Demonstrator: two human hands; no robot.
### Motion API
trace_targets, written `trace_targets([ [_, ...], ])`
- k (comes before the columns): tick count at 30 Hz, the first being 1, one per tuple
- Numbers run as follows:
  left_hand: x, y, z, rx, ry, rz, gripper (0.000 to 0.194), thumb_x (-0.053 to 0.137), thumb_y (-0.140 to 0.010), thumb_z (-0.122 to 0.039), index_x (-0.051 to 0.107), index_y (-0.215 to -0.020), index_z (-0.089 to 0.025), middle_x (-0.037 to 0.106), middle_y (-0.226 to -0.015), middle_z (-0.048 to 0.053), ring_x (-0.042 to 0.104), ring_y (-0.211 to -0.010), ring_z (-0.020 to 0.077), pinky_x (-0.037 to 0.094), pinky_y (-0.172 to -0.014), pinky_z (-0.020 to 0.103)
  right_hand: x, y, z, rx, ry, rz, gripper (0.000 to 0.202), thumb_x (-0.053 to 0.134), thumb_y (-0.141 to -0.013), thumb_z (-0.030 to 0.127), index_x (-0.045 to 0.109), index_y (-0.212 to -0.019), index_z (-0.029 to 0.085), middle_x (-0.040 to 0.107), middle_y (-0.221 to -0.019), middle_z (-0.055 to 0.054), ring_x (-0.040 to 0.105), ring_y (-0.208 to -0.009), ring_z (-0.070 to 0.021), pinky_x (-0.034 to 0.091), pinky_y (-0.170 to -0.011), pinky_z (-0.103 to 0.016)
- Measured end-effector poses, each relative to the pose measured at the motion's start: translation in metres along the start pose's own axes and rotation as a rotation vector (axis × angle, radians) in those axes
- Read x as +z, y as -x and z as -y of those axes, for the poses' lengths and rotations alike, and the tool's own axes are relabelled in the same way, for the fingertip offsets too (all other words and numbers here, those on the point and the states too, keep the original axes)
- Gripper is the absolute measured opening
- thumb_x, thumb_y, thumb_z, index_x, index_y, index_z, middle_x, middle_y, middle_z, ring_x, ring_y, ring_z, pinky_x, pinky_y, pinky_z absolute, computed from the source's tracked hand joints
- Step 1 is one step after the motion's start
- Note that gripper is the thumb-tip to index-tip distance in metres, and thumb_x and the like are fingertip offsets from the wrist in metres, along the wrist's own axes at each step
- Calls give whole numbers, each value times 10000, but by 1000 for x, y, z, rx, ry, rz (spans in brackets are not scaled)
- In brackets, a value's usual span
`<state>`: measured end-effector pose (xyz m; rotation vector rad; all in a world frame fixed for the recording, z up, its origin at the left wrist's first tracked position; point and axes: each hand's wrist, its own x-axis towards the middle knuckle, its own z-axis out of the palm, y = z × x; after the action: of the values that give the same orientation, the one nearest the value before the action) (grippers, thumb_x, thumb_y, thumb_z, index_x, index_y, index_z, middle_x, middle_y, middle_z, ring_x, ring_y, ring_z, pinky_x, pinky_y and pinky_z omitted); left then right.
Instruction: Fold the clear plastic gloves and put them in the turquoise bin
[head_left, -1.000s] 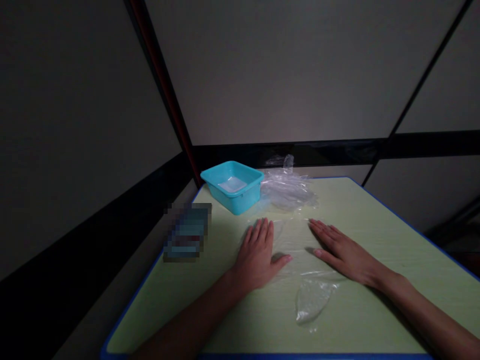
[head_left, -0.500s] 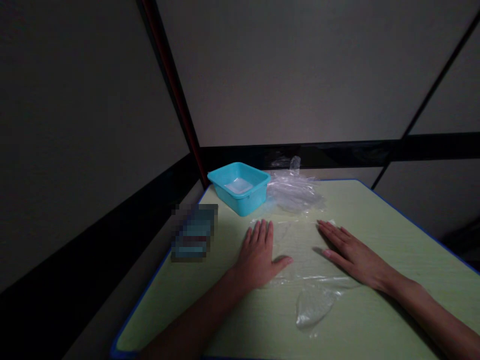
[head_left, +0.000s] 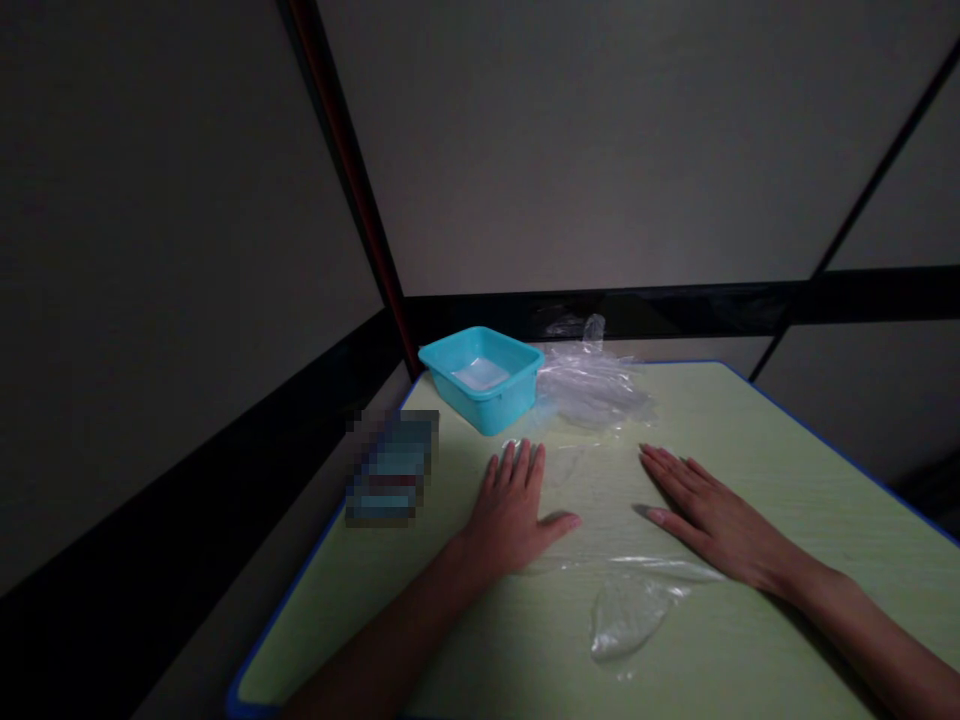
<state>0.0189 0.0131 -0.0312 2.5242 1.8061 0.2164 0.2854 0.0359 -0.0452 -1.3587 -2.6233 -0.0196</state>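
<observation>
A clear plastic bag (head_left: 634, 610) lies spread on the green table, its near part puffed and creased. On the bag's left side my left hand (head_left: 514, 515) rests palm down, fingers spread and thumb out to the right. My right hand (head_left: 720, 520) lies flat at the bag's right side, fingers stretched toward the upper left. Neither hand grips anything. Behind the bag is a loose pile of clear plastic bags (head_left: 596, 385), touching or close beside a turquoise basket (head_left: 502, 405) with something whitish inside.
The table (head_left: 787, 470) has a blue edge. A pixelated flat object (head_left: 394, 470) is at its left edge. Grey wall panels (head_left: 585, 150) with dark strips stand behind and to the left.
My left hand has shifted slightly to the left and its fingers are a little more spread. The view has moved slightly. The near part of the bag lies a bit differently.
</observation>
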Motion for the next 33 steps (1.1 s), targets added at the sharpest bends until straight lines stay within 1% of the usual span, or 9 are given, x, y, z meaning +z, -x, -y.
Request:
trace_targets([
  [8, -4, -2, 8, -21, 4, 32, 826, 298, -773, -646, 153, -1347, -69, 147, -1409, 174, 107, -1293, 296, 169, -1011, 477, -1, 0, -1, -5, -43, -7, 658, 302, -846, 538, 150, -1372, 172, 202, -1406, -76, 187, -1275, -230, 196, -1042, -434],
  [15, -3, -1, 13, -33, -40, 16, 815, 297, -783, -628, 165, -1339, -48, 172, -1398, 191, 134, -1289, 296, 172, -1006, 478, -2, 0, 0, -10, -29, -4, 651, 298, -852, 529, 160, -1369, 157, 201, -1404, -87, 180, -1278, -225, 201, -1039, -435],
  [18, -6, -1, 15, -56, -56, 8, 811, 308, -782, -627, 180, -1335, -48, 202, -1387, 200, 150, -1284, 302, 181, -1002, 482, 0, 1, -1, -16, -19, -7, 654, 302, -853, 524, 158, -1368, 148, 193, -1406, -89, 176, -1280, -220, 195, -1041, -431],
  [21, -12, -1, 17, -90, -77, -23, 797, 333, -785, -611, 204, -1324, -38, 236, -1372, 212, 165, -1277, 316, 174, -1004, 492, 1, 0, -1, -14, -20, -12, 656, 306, -852, 524, 169, -1366, 140, 191, -1405, -93, 175, -1280, -221, 191, -1041, -431],
  [23, -16, -1, 14, -79, -79, -78, 770, 347, -795, -587, 213, -1318, -38, 234, -1375, 206, 149, -1283, 307, 158, -1017, 489, 0, 0, -1, -14, -42, -21, 654, 307, -849, 529, 168, -1367, 154, 191, -1405, -90, 177, -1278, -229, 199, -1037, -440],
  [25, -20, 0, 6, -16, -47, -133, 734, 354, -809, -554, 211, -1319, -46, 207, -1390, 186, 115, -1294, 280, 147, -1036, 463, -3, 0, 1, -13, -71, -27, 644, 308, -849, 527, 166, -1367, 171, 193, -1404, -85, 178, -1276, -237, 207, -1031, -449],
  [27, -21, 3, -8, 77, 19, -150, 697, 362, -820, -513, 210, -1323, -56, 177, -1405, 162, 93, -1302, 246, 152, -1052, 422, -8, -1, 4, -4, -95, -29, 620, 303, -858, 510, 178, -1365, 176, 194, -1404, -85, 178, -1277, -235, 205, -1030, -451],
  [30, -21, 13, -33, 218, 141, -94, 681, 403, -807, -476, 207, -1335, -93, 160, -1417, 118, 104, -1304, 215, 183, -1060, 382, -15, -3, 7, 7, -132, -41, 571, 286, -876, 470, 178, -1364, 193, 205, -1403, -77, 182, -1278, -224, 194, -1030, -463],
  [33, -21, 24, -52, 384, 225, -1, 723, 403, -799, -504, 171, -1349, -98, 142, -1422, 102, 102, -1304, 203, 174, -1069, 354, -19, -4, 7, -11, -155, -53, 544, 277, -885, 445, 153, -1367, 224, 216, -1402, -61, 184, -1277, -227, 187, -1025, -485],
])
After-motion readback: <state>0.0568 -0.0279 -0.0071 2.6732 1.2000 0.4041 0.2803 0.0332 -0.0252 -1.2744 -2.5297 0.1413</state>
